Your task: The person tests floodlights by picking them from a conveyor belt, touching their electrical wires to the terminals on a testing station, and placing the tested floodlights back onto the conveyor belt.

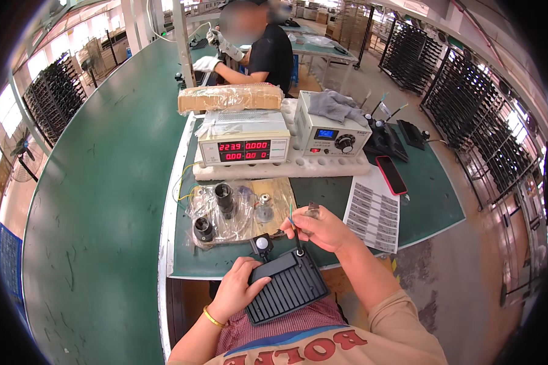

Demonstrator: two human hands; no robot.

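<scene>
Beneath the left hand [238, 286], which clasps its edge, I see a ribbed, rectangular black housing [291, 287]. Above it, the right hand [323, 230] curls inward, pinching the cable [298, 240]; a small piece [312, 210] there is hard to make out. Beyond the grip, crinkled plastic [242, 220] lies around black cylinders [224, 199].

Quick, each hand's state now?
Left hand: holding the black panel.
Right hand: closed, pinching wires; also a small object, kind unclear.
</scene>
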